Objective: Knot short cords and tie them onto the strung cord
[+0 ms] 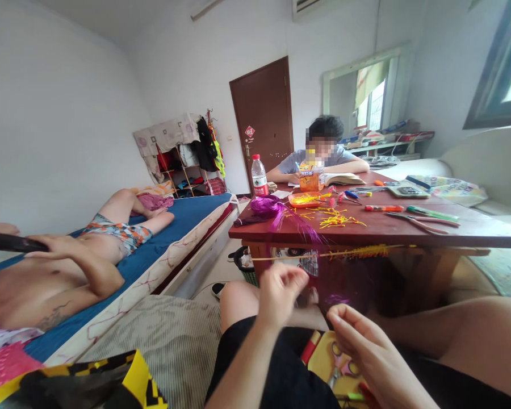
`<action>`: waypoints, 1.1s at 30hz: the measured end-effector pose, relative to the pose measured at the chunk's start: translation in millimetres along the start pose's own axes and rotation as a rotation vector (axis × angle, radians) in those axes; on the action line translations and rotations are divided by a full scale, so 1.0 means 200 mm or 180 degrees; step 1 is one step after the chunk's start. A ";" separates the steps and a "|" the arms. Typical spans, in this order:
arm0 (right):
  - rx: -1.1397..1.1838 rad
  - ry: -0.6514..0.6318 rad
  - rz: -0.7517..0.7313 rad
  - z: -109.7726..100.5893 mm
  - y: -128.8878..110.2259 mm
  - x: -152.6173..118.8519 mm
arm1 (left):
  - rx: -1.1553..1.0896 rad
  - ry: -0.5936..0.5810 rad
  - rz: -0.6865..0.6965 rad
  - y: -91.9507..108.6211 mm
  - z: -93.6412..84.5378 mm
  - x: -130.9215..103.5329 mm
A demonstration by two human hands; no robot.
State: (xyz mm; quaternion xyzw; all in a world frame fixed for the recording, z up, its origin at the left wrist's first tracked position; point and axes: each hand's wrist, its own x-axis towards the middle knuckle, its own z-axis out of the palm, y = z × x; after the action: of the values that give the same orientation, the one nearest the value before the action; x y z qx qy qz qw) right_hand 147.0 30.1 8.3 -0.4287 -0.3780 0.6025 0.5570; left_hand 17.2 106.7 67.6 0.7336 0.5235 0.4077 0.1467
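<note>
My left hand (283,292) is raised in front of the table edge, its thumb and fingers closed in a pinch. Right behind its knuckles runs a thin stick (296,256) with yellow pieces (360,251) along its right part; whether the hand touches it I cannot tell. Lower and to the right, my right hand (361,335) also pinches. What either hand holds, if anything, is too fine to see. Purple strands (300,224) spill off the tabletop above my hands. Below, on my lap, small scissors (336,363) lie in a yellow tray (321,355).
On the red-brown table (276,232) lie yellow stems (338,218), pliers (426,222), an orange tray (296,200) and a water bottle (259,177). A person (293,162) sits across, over an open book (344,178). Another person (46,272) lies on the bed (187,218) at left.
</note>
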 end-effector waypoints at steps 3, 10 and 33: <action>-0.0066 -0.0007 0.0002 -0.03 0.01 0.01 | 0.0632 0.0541 -0.0264 -0.12 -0.09 0.33; -0.0029 0.0101 0.0090 -0.02 0.02 -0.01 | 0.1782 0.0475 -0.0651 -0.36 -0.15 0.70; 0.0286 -0.0111 0.0351 -0.02 0.05 -0.02 | 0.1519 -0.0198 -0.0319 -0.27 -0.08 0.76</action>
State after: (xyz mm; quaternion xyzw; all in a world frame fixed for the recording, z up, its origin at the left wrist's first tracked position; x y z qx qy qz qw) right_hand 147.5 24.7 -3.0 -0.4129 -0.3360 0.6560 0.5351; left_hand -12.1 259.8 110.3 0.7329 0.6359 0.2419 0.0054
